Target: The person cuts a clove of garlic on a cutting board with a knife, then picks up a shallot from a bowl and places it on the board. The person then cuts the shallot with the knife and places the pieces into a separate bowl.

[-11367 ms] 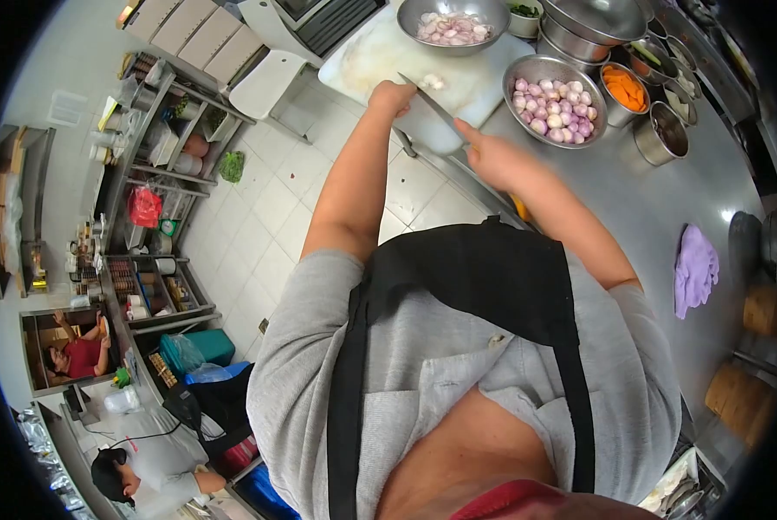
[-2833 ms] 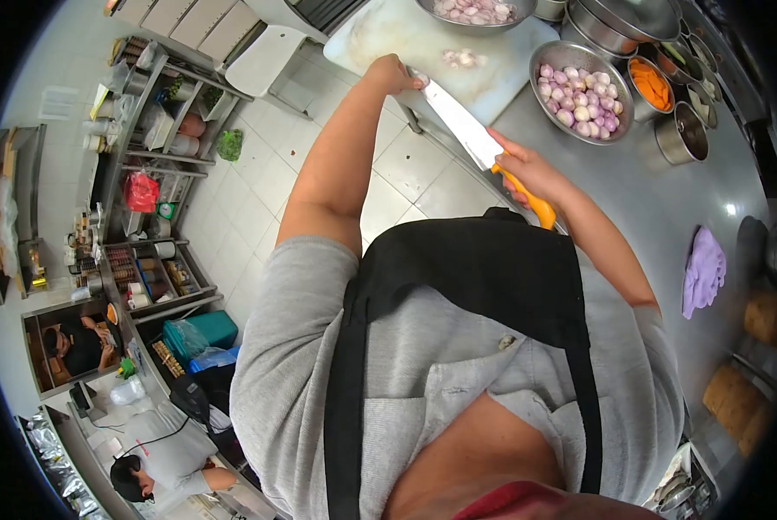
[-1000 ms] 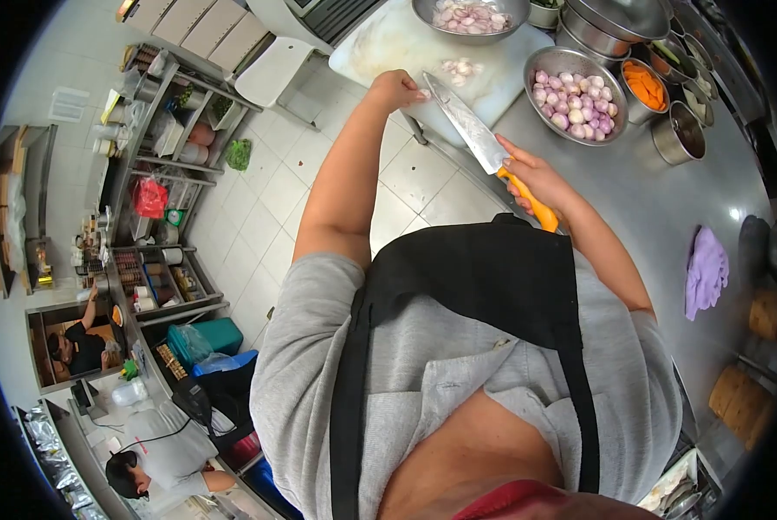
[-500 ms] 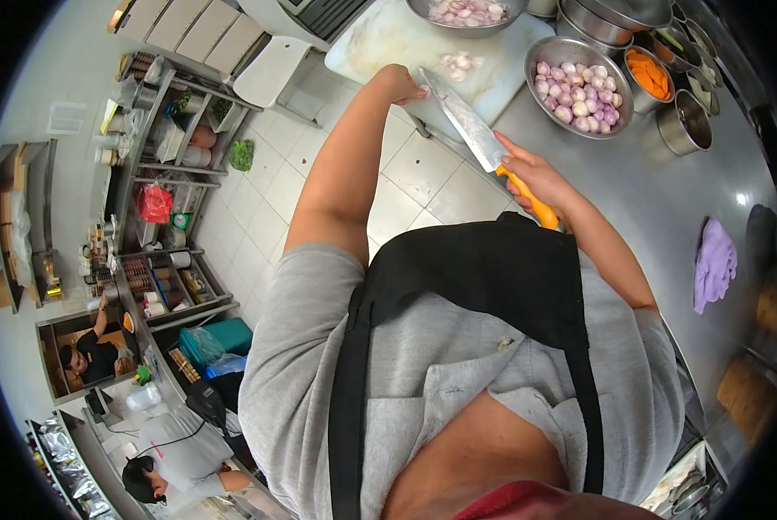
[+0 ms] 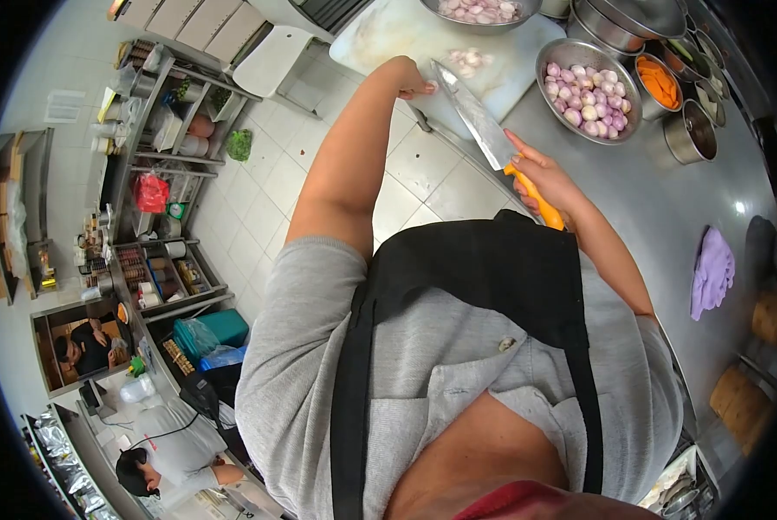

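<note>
My right hand (image 5: 544, 184) is wrapped round the orange handle of a chef's knife (image 5: 477, 120), whose broad blade lies over the near edge of the white cutting board (image 5: 367, 39). Close to the knife's tip is my left hand (image 5: 412, 80), fingers drawn together at the board's edge; what they hold, if anything, is too small to make out. Sliced shallots (image 5: 468, 62) form a small pile on the board just beyond the blade. A metal bowl of peeled whole shallots (image 5: 589, 100) stands right of the board, and another bowl of sliced shallots (image 5: 479, 10) is at its far side.
Right of the shallots are a pot of orange carrot pieces (image 5: 659, 82), an empty-looking steel pot (image 5: 690, 134) and stacked pans (image 5: 609, 26). A purple glove or cloth (image 5: 712, 273) lies on the steel counter (image 5: 644, 204). Shelves (image 5: 168, 156) and two other people are at left.
The view has shifted slightly, moving the board and bowls a little right. My left hand stays by the knife tip, and my right hand keeps its hold on the knife.
</note>
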